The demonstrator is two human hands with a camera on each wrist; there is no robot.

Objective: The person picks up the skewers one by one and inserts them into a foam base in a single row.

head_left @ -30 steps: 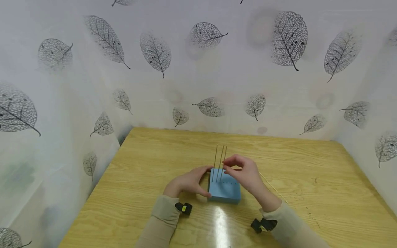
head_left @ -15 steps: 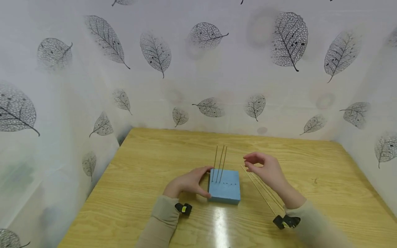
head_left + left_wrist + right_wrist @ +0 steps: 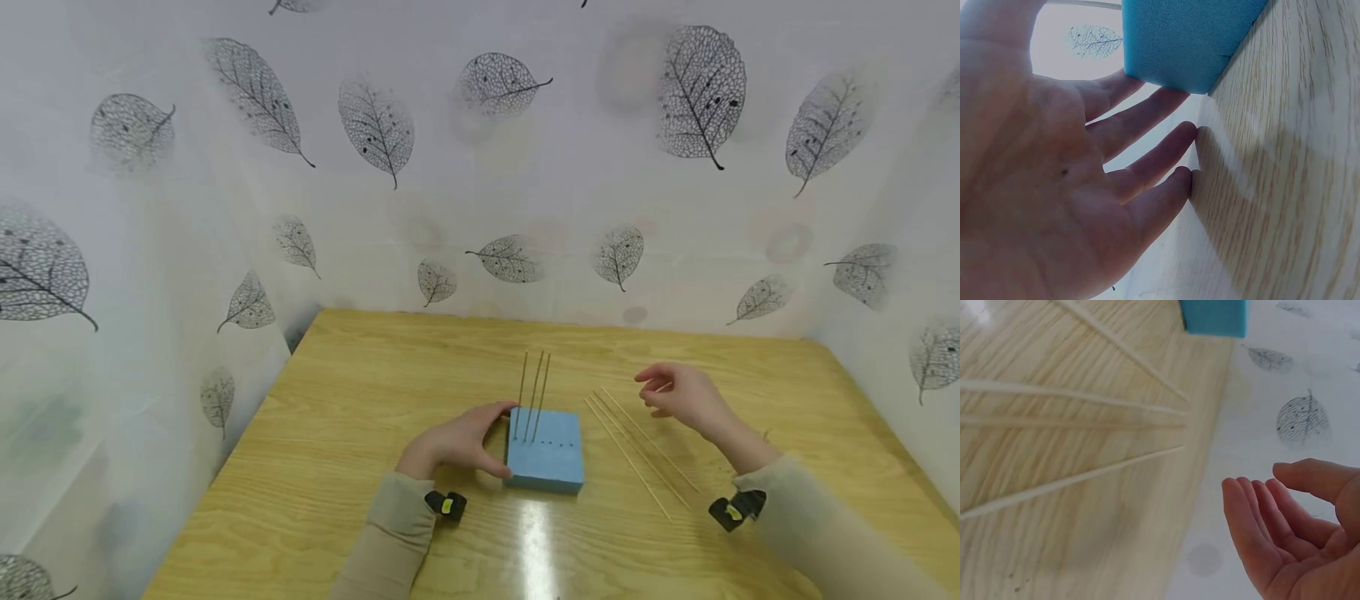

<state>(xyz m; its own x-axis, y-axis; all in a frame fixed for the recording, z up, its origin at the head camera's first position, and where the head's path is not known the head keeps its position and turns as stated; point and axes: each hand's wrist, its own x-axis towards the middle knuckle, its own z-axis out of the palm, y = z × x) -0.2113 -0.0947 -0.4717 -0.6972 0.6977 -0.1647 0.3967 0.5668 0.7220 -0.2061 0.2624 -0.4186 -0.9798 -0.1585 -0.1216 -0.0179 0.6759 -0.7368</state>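
- Touching the left side of the blue block [image 3: 545,462] on the table [image 3: 420,358] with the left hand [image 3: 457,437] — spreading wide.
- Carrying nothing in the right hand [image 3: 693,404], loosely curling it near the loose sticks [image 3: 1085,396].
- Apparently nearing halfway — counting three upright sticks [image 3: 533,396] in the block, leaving four holes [image 3: 552,442] bare.

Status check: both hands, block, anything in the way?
Left hand against blue block's left side. Right hand empty, right of loose sticks. Three sticks standing in block. Nothing over the bare holes.
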